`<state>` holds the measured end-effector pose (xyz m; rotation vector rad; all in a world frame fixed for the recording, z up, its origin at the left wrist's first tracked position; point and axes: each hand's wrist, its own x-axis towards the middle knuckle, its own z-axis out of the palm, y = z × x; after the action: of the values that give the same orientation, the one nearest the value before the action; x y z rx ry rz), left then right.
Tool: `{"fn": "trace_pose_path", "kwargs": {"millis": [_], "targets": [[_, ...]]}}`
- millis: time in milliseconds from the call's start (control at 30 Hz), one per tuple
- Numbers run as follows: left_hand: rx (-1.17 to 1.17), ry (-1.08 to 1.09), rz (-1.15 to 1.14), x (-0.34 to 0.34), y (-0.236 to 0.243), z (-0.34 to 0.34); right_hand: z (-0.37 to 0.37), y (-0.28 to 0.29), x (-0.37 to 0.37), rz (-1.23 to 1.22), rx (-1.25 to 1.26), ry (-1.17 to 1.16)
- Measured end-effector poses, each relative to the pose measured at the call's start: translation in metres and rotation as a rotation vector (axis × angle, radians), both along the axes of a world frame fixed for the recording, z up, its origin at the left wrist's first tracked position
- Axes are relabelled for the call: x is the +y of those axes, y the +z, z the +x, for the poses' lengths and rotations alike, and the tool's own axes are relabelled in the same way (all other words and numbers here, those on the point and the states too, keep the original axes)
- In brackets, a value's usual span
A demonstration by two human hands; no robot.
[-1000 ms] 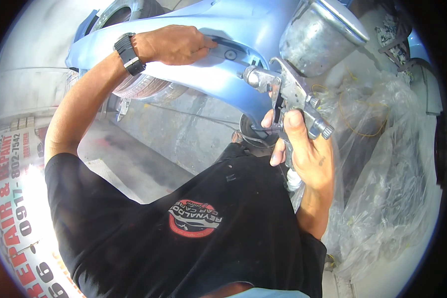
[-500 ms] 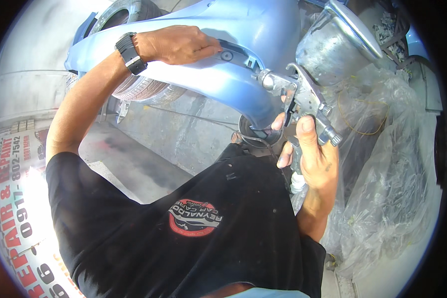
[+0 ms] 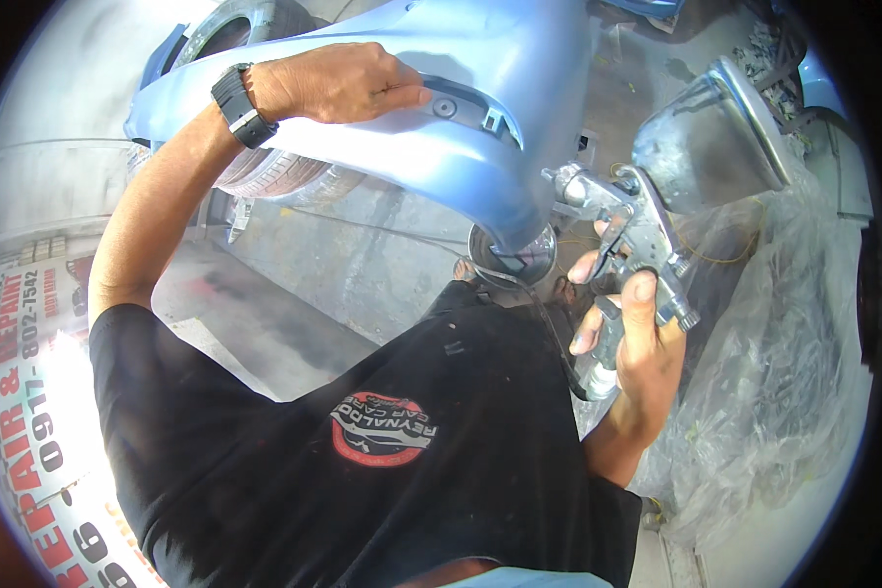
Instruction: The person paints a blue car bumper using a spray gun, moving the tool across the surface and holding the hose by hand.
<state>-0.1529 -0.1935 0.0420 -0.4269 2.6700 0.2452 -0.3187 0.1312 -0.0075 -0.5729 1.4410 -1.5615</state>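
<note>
A glossy light-blue car body panel [image 3: 382,162] lies across the upper middle, with a dark recess and a round fitting along it. My left hand [image 3: 338,83], wearing a black watch [image 3: 237,103], is closed on the panel beside that recess; its curled fingertips are partly hidden. In my right hand [image 3: 642,338] is a metal spray gun [image 3: 647,230], its handle wrapped by my fingers and thumb. A large silver cup [image 3: 701,147] sits tilted on top of the gun. The gun's nozzle points left toward the panel's lower end, apart from it. A dark hose [image 3: 570,367] runs from the handle's base.
Stacked tires [image 3: 274,174] stand under the panel's left part. The panel's lower end reaches over a dark bucket [image 3: 476,263] near my feet. Crumpled clear plastic sheeting [image 3: 774,382] covers the right side. A printed banner [image 3: 29,372] lies at lower left.
My right hand and the spray gun have moved right and lower, farther from the panel. My left hand has shifted slightly left and stays on the panel.
</note>
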Motion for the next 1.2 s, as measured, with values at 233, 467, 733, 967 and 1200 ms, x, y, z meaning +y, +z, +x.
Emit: {"fn": "trace_pose_path", "kwargs": {"millis": [233,467,733,967,1200], "targets": [[0.171,-0.079,-0.01,-0.001,-0.015,-0.008,0.004,0.003,0.012,0.04,0.014,-0.019],[0.466,-0.369,-0.29,0.012,-0.002,-0.045,0.009,0.005,0.015,0.073,0.01,-0.04],[0.581,-0.491,-0.281,0.024,-0.013,-0.063,0.004,0.002,0.036,0.038,0.041,-0.041],[0.483,-0.163,0.512,0.116,-0.033,-0.01,-0.035,-0.012,0.085,0.045,0.108,-0.1],[0.396,0.32,0.973,0.275,-0.33,-0.008,-0.07,-0.018,0.078,-0.119,0.068,-0.264]]}}
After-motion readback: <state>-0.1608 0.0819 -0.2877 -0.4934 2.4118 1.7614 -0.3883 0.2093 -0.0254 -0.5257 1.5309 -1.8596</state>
